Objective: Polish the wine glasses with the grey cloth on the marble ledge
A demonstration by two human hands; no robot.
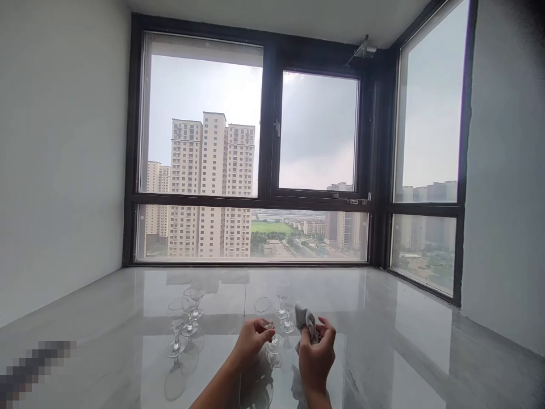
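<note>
My left hand [256, 337] is closed around a clear stemmed glass [276, 342], whose round foot shows just below my fingers. Its rim stands above the hand. To the right, my right hand [317, 355] grips a grey cloth [305, 317] bunched between thumb and fingers. The cloth is apart from the held glass. Just beyond my hands two more stemmed glasses stand upright, one in front [287, 325] and one behind [281, 301]. Over to the left three stemmed glasses [176, 341] stand upright in a slanting row.
The glossy grey tiled sill [374, 341] mirrors the glasses and hands. Dark-framed windows [264, 227] close off the back and right side. A white wall [63, 170] rises on the left, another wall [504, 199] on the right. A pixelated dark patch covers the lower left corner.
</note>
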